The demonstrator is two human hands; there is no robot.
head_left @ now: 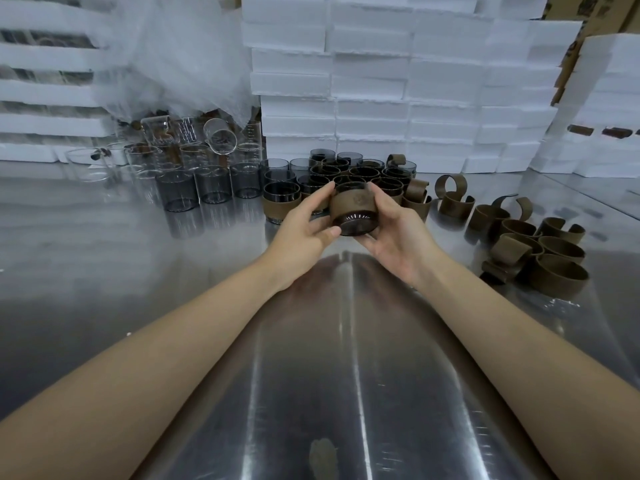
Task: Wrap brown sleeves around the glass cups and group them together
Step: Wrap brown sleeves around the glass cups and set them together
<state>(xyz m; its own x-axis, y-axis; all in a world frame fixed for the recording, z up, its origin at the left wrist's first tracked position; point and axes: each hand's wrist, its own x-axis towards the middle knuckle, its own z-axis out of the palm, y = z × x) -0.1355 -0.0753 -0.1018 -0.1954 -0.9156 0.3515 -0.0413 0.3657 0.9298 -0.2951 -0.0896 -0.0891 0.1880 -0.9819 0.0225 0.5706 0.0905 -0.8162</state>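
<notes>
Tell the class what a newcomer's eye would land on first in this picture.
At centre, the left hand and right hand hold a sleeved cup, tilted, above the steel table. Behind it stands a cluster of dark cups, many sleeved. Loose sleeves lie heaped to the right, and white foam boxes are stacked at the back.

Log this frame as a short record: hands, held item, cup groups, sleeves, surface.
hands: left hand and right hand both grip one cup
held item: dark glass, tilted, base toward camera, sleeve around it
finished: sleeved cups clustered behind the hands
unfinished: bare cups left of that cluster
spares: loose sleeves heaped at right
surface: metal table
backdrop: foam boxes
</notes>
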